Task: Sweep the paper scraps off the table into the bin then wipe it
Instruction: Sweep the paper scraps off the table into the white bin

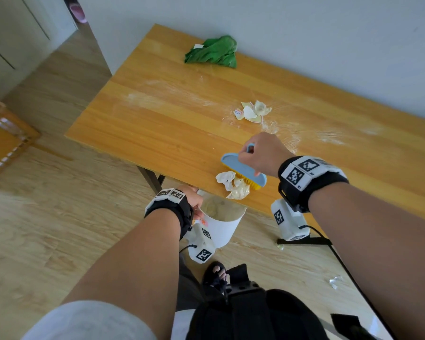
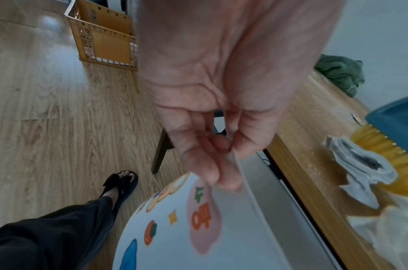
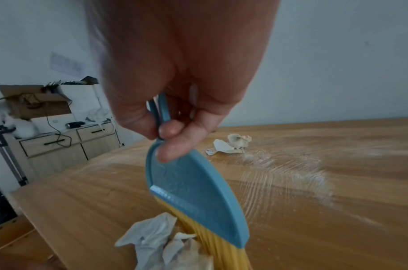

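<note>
Gripping blue plastic brush (image 1: 243, 171), right hand (image 1: 261, 153); yellow bristles against crumpled scraps (image 1: 232, 184), lower centre; left hand (image 1: 190, 198) pinching white bin (image 1: 222, 225) rim.

- In the head view the left hand (image 1: 190, 198) is mostly hidden behind its wrist band, low centre of the frame.
- The bin (image 1: 222, 220) beneath it is partly covered by that arm, and what lies inside it is too blurred to tell.
- The brush (image 2: 393, 127) is cut off by the right edge of the left wrist view.
- In the right wrist view the scraps (image 3: 166, 244) run off the bottom edge.
- The brush handle (image 3: 161, 109) vanishes inside the right hand (image 3: 175, 82).
</note>
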### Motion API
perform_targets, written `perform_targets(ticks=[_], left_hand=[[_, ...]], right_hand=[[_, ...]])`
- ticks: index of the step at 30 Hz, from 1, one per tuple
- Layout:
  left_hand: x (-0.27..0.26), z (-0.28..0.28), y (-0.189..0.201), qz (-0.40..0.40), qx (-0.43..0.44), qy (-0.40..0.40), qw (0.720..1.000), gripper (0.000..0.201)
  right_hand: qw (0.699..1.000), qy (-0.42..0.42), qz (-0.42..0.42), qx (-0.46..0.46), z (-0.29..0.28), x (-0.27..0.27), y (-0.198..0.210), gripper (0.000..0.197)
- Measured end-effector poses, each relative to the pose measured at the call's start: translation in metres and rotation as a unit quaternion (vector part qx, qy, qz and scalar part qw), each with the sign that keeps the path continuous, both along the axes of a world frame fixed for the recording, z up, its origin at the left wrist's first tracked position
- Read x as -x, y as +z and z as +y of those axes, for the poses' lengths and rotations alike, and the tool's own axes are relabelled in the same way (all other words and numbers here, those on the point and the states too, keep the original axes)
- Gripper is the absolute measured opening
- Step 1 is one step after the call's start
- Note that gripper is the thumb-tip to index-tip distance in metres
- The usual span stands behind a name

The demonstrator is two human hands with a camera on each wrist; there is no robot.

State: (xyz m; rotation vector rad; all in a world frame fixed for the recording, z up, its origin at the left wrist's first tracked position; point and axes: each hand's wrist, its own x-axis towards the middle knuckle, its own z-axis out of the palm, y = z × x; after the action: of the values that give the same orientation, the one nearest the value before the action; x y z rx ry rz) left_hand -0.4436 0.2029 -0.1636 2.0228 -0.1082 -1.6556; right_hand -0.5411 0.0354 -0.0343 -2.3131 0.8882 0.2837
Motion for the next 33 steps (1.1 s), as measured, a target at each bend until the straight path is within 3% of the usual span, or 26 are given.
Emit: perform_targets(ticks=[2,5,7,10,13,16,19,23,26,27,29,30,31,33], left_hand=[[0.002,0.002,0.007,-0.007,0.003,0.006,1.000,0.080],[0.008,0.003,0.013,-0.042,0.023,0.032,0.998,0.047],[0.009,0.004,0.011,-0.048,0.021,0.028,0.998,0.039],[0.002,0.006,0.009,-0.046,0.019,0.033,0.998,0.045],[-0.008,0.008,0.009,-0.021,0.006,0.019,1.000,0.069],[-0.012,0.010,0.009,-0.025,0.012,0.016,0.999,0.071],[-0.018,0.013,0.006,-0.019,0.008,0.016,1.000,0.078],[-0.030,0.015,0.004,0.002,0.000,0.042,0.999,0.070],[-0.033,0.017,0.007,0.009,-0.016,0.039,0.999,0.027],[-0.035,0.017,0.006,0.018,-0.020,0.044,0.999,0.026],[-0.038,0.016,0.001,0.024,-0.009,0.051,0.998,0.050],[-0.038,0.016,0.001,0.030,-0.007,0.047,0.998,0.053],[-0.040,0.016,-0.003,0.032,-0.011,0.034,0.999,0.048],[-0.040,0.015,-0.006,0.021,-0.016,0.023,0.999,0.013]], right_hand=[[1.000,-0.007,0.000,-0.029,0.005,-0.001,0.001,0.035],[0.998,-0.012,0.010,-0.062,0.012,-0.004,0.003,0.037],[0.997,-0.007,0.015,-0.069,0.015,-0.004,0.005,0.036],[0.998,-0.017,-0.005,-0.068,0.014,-0.004,0.006,0.033],[0.997,-0.027,-0.025,-0.062,0.011,-0.005,0.007,0.031],[0.998,-0.025,-0.029,-0.051,0.008,-0.007,0.008,0.032],[0.994,-0.075,-0.085,-0.001,-0.008,-0.011,0.013,0.032],[0.983,-0.099,-0.110,0.109,-0.034,-0.021,0.022,0.026],[0.974,-0.100,-0.093,0.179,-0.054,-0.031,0.018,0.029],[0.972,-0.101,-0.086,0.194,-0.061,-0.034,0.015,0.031],[0.969,-0.105,-0.076,0.212,-0.074,-0.040,0.009,0.031],[0.968,-0.106,-0.069,0.219,-0.080,-0.044,0.005,0.032],[0.967,-0.103,-0.057,0.225,-0.085,-0.047,0.003,0.032],[0.967,-0.089,-0.019,0.237,-0.089,-0.054,-0.001,0.032]])
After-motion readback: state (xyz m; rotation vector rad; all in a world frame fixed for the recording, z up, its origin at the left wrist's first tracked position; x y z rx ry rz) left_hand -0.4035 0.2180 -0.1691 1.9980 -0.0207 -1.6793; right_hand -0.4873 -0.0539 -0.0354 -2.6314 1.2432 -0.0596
